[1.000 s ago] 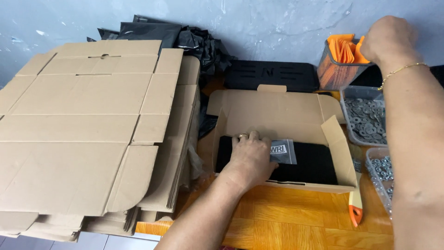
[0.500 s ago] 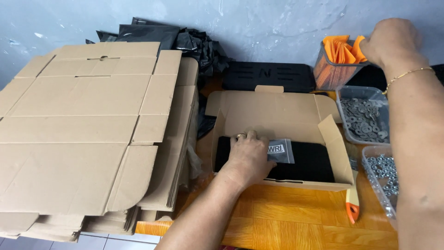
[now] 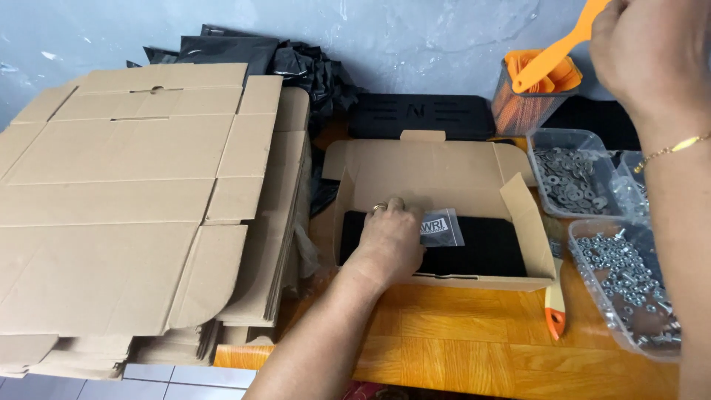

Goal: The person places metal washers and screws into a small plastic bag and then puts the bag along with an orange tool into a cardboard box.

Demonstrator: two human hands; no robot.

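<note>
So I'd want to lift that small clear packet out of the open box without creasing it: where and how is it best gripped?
Probably by the free right edge of the small clear packet, coming from the right and above. It lies flat on the black item in the cardboard box, and the left hand covers its left end, so a thumb-and-finger pinch at a right corner seems easiest.
</note>
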